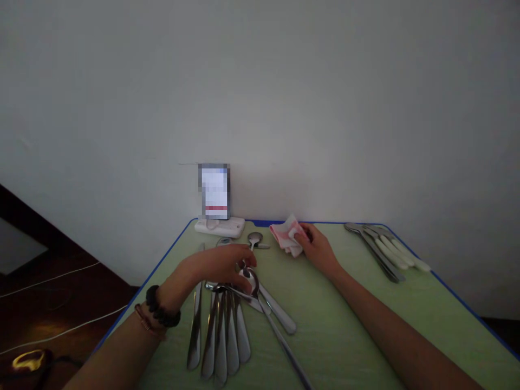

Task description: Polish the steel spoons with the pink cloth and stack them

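My left hand (pixel 227 265) reaches over a pile of metal cutlery, its thumb and curled fingers apart around the upper ends. A long-handled spoon (pixel 280 338) lies with its bowl beside my left thumb; whether they touch, I cannot tell. Below that hand, several silver handles (pixel 225 336) fan towards me, partly hidden at their upper ends. Another spoon (pixel 255 238) lies just beyond my fingers. My right hand (pixel 319 246) pinches a folded pink-and-white cloth (pixel 286 235) just above the table's far part.
The green table (pixel 325 336) has a blue edge and meets the wall. A lit phone (pixel 215 192) stands behind a white device (pixel 221 227) at the back left. At the right lie metal cutlery (pixel 374 254) and several white-handled pieces (pixel 400 252). White cables (pixel 60 333) run across the floor.
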Available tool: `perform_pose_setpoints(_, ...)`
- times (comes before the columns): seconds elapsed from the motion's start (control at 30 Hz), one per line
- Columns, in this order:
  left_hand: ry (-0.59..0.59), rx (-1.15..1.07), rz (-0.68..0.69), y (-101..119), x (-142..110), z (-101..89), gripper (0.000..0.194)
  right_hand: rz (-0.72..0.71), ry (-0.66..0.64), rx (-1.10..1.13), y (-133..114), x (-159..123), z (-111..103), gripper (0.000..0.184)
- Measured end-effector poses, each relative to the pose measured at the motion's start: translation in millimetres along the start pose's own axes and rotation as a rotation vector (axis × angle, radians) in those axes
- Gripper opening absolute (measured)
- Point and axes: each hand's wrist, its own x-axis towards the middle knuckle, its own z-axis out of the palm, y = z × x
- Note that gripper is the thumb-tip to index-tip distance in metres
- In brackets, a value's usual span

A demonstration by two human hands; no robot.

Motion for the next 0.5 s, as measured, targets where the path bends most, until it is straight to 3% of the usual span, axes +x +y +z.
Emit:
perform_pose_setpoints(0.13,-0.015,0.075,-0.101,-0.5,8.1,7.3,0.033,0.007,-0.018,-0.01,-3.6,-1.4,-0.6,0.033)
perform_pose_setpoints(0.27,0.04,0.04,-0.065,-9.7,11.6,8.6,0.019,-0.018,-0.033,-0.004,-4.2,-2.2,-0.9,0.033)
perform_pose_setpoints(0.4,0.109,-0.215,-0.003,-19.0,11.6,5.2,0.015,-0.034,-0.05,-0.004,-2.8,-1.0,-2.3,0.031)
perform_pose_setpoints(0.5,0.262,-0.513,0.025,-22.5,14.8,3.6,0.018,-0.026,-0.045,0.035,-0.9,0.7,-2.7,0.028)
